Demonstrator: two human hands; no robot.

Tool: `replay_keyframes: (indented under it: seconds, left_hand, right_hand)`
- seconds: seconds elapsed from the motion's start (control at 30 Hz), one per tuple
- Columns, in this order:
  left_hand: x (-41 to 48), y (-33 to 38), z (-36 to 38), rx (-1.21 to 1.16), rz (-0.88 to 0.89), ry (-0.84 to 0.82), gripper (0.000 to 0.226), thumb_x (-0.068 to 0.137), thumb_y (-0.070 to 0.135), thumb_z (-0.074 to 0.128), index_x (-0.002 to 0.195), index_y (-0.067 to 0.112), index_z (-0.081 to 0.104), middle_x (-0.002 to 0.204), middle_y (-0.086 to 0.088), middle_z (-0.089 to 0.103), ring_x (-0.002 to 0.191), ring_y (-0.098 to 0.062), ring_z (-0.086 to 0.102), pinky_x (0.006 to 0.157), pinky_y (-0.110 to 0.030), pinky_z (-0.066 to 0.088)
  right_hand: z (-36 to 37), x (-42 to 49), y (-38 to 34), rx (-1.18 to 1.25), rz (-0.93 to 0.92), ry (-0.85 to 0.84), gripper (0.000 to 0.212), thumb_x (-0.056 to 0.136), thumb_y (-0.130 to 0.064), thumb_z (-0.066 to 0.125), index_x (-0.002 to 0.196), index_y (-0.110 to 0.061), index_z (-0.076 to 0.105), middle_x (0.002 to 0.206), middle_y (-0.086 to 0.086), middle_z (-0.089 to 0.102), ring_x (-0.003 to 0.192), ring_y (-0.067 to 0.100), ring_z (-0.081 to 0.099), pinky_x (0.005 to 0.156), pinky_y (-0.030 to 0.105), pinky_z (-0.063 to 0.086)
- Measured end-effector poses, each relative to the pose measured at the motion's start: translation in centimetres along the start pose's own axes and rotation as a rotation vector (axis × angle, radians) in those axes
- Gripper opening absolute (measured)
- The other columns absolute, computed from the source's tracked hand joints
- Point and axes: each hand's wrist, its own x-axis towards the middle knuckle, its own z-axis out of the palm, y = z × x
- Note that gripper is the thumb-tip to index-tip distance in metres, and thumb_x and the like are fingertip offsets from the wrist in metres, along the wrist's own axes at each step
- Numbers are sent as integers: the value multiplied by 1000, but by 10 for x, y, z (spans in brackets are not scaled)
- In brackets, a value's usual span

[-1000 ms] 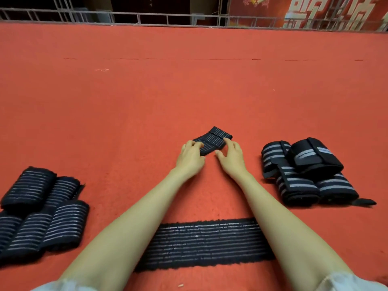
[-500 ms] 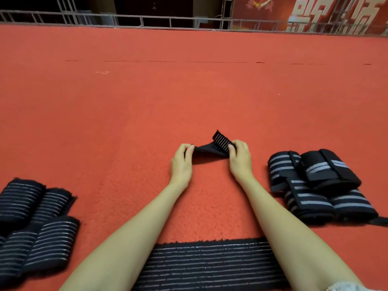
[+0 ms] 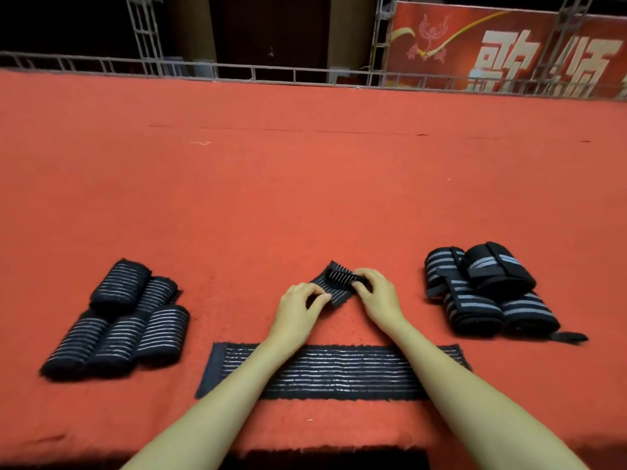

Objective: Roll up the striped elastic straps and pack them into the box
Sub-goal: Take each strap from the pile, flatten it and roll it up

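Carpet (image 3: 305,198) carries rolled bundles (image 3: 118,320) left, a flat strap (image 3: 332,371) near. Left hand (image 3: 298,310) and right hand (image 3: 380,296) pinch the small strap (image 3: 334,283), its end now folded over since earlier: rolling begins; no box shows.

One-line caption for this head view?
Both hands, left and right, folding a small striped strap on red carpet.

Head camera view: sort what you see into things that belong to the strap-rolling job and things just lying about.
Belongs to the job:
- small strap pinched by left hand and right hand
- flat strap
- thin-striped rolls
- wide-striped rolls

Just there:
- red carpet
- metal railing
- red banner

No box is in view.
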Motion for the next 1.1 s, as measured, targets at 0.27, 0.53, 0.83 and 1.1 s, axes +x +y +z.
replay_keyframes:
  seconds: [0.27, 0.53, 0.83, 1.1]
  left_hand:
    - [-65, 25, -38, -56, 86, -125, 7, 89, 22, 63, 90, 20, 69, 82, 7, 66, 76, -11, 63, 71, -24, 51]
    - [-46, 21, -47, 23, 127, 48, 20, 87, 10, 62, 106, 15, 66, 107, 3, 61, 101, -12, 57, 89, -27, 45]
    - [-36, 5, -12, 412, 193, -314, 30, 94, 38, 51, 118, 23, 63, 123, 6, 59, 117, -14, 49, 95, -31, 41]
    - [-47, -7, -1, 339, 169, -60, 25, 98, 33, 45, 101, 16, 64, 99, 2, 66, 95, -18, 61, 80, -36, 48]
  right_hand:
    - [-15, -70, -38, 91, -173, 9, 24, 81, 5, 62, 89, -16, 70, 92, -8, 65, 94, 12, 59, 88, 14, 40]
    - [-32, -106, -31, 44, -117, -35, 37, 85, -3, 64, 91, -39, 69, 82, -7, 46, 87, 5, 45, 78, 7, 31]
    - [-18, -118, -26, -16, -37, -101, 21, 86, -7, 60, 95, -21, 73, 95, -9, 64, 99, 10, 58, 93, 23, 41]
    - [-17, -121, -29, 21, -8, -59, 11, 84, -35, 70, 88, -24, 71, 90, -14, 65, 92, 4, 58, 86, 22, 43]
